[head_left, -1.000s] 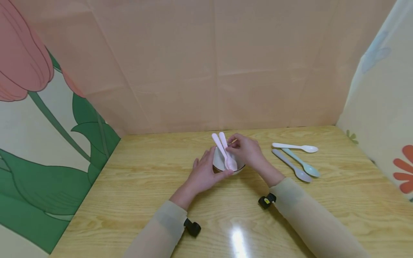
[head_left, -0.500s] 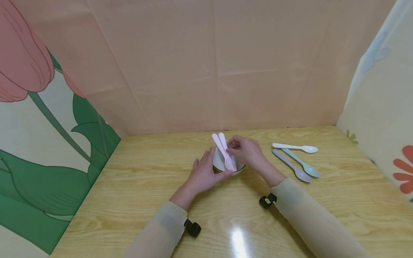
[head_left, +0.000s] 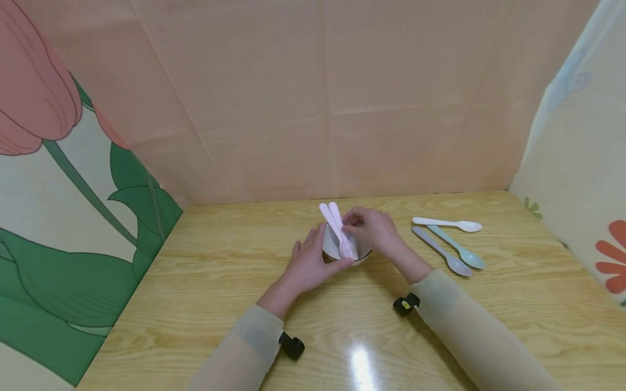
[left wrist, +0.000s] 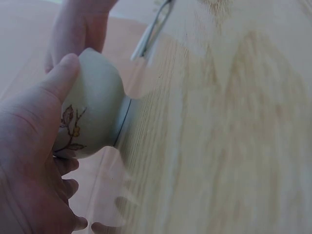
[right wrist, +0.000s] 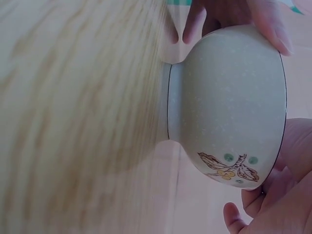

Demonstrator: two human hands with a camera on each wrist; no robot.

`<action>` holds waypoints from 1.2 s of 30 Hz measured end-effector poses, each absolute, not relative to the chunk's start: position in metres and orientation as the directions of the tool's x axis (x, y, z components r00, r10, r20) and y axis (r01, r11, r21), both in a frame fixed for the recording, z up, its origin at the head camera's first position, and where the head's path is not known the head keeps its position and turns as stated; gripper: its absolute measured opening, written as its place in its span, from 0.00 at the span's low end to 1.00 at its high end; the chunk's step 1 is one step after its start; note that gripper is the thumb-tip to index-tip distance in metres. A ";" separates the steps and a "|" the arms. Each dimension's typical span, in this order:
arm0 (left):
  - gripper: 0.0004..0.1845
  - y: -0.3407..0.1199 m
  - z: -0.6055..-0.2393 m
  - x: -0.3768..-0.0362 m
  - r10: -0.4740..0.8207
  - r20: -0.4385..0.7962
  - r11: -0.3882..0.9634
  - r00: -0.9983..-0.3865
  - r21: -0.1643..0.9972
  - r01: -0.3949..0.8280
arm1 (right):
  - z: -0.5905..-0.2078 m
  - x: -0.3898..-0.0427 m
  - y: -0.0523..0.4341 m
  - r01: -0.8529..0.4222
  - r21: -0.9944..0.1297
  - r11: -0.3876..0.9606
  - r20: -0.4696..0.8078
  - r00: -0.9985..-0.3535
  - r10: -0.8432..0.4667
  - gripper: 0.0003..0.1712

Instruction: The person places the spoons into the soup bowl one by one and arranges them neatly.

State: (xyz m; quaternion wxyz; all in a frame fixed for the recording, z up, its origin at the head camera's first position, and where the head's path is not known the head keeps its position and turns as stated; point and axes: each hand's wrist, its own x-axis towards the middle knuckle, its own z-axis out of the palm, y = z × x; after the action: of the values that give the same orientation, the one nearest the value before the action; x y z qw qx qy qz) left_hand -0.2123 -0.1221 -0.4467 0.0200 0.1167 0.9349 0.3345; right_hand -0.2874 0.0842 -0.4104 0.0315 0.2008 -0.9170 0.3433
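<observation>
Between my hands a pale bowl [head_left: 364,259] with a dark rim line stands upright on the table; its side bears a painted flower sprig. Two pale pink spoons [head_left: 337,228] lean in it, bowls down and handles sticking up past the far rim. My left hand [head_left: 305,266] grips the bowl's left side, thumb along the near rim [right wrist: 268,24]. At the right side my right hand [head_left: 374,231] has curled fingers, its fingertips on the right-hand spoon's handle. Its exact grip is partly hidden, also behind the bowl in the right wrist view.
To the right lie three more spoons: a white one [head_left: 447,222], a light green one [head_left: 457,247] and a grey-purple one [head_left: 442,252]. White and green touch or overlap. A pink backdrop [head_left: 313,136] rises behind the wooden table [head_left: 220,260].
The spoon handles have tipped slightly left and sunk a little, and they stand closer together. My right hand has shifted slightly downward; the left hand and bowl stay put.
</observation>
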 end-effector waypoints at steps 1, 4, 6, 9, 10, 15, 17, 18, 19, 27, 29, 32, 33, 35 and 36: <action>0.64 -0.122 -0.446 -0.212 0.232 0.042 0.750 -0.972 0.629 0.206 | -0.411 -0.287 0.084 -0.390 -0.619 0.682 0.195 -0.917 -0.347 0.08; 0.64 -0.122 -0.446 -0.212 0.235 0.044 0.752 -0.971 0.624 0.210 | -0.410 -0.287 0.086 -0.377 -0.634 0.675 0.188 -0.922 -0.339 0.08; 0.64 -0.122 -0.445 -0.211 0.235 0.043 0.752 -0.971 0.625 0.209 | -0.409 -0.286 0.087 -0.369 -0.645 0.669 0.184 -0.925 -0.333 0.09; 0.65 -0.122 -0.445 -0.211 0.232 0.049 0.751 -0.971 0.625 0.211 | -0.407 -0.286 0.088 -0.363 -0.659 0.659 0.183 -0.927 -0.328 0.11; 0.65 -0.122 -0.445 -0.211 0.232 0.054 0.750 -0.971 0.626 0.214 | -0.406 -0.286 0.088 -0.364 -0.663 0.654 0.185 -0.926 -0.328 0.11; 0.64 -0.122 -0.449 -0.213 0.235 0.085 0.738 -0.968 0.633 0.235 | -0.399 -0.285 0.095 -0.382 -0.664 0.643 0.214 -0.921 -0.326 0.14; 0.64 -0.122 -0.449 -0.212 0.235 0.089 0.734 -0.968 0.637 0.237 | -0.396 -0.285 0.100 -0.396 -0.658 0.641 0.229 -0.916 -0.330 0.16; 0.64 -0.122 -0.449 -0.212 0.234 0.088 0.735 -0.968 0.635 0.236 | -0.394 -0.284 0.103 -0.399 -0.655 0.641 0.233 -0.915 -0.331 0.16; 0.64 -0.122 -0.448 -0.212 0.235 0.085 0.737 -0.968 0.634 0.235 | -0.392 -0.284 0.105 -0.401 -0.652 0.644 0.235 -0.914 -0.331 0.17; 0.65 -0.122 -0.449 -0.212 0.236 0.089 0.747 -0.968 0.620 0.239 | -0.378 -0.280 0.130 -0.430 -0.614 0.662 0.274 -0.902 -0.333 0.24; 0.66 -0.122 -0.449 -0.212 0.233 0.087 0.746 -0.969 0.623 0.235 | -0.376 -0.281 0.136 -0.433 -0.607 0.666 0.282 -0.901 -0.329 0.25; 0.66 -0.122 -0.450 -0.213 0.232 0.086 0.746 -0.969 0.623 0.234 | -0.374 -0.281 0.146 -0.436 -0.605 0.666 0.295 -0.900 -0.321 0.27; 0.66 -0.122 -0.449 -0.213 0.232 0.085 0.745 -0.969 0.624 0.233 | -0.374 -0.282 0.150 -0.440 -0.604 0.665 0.302 -0.898 -0.319 0.28; 0.66 -0.122 -0.449 -0.213 0.233 0.087 0.745 -0.969 0.624 0.235 | -0.374 -0.282 0.157 -0.445 -0.598 0.667 0.314 -0.896 -0.316 0.29; 0.66 -0.122 -0.449 -0.213 0.232 0.088 0.747 -0.969 0.622 0.235 | -0.373 -0.282 0.161 -0.444 -0.598 0.667 0.316 -0.896 -0.313 0.30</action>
State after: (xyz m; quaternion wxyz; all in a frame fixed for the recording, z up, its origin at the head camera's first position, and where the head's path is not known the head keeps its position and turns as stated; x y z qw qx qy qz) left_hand -0.2127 -0.1220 -0.4488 -0.0025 0.1249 0.9345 0.3333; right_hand -0.2818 0.1609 -0.3733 0.0934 0.2083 -0.9083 0.3506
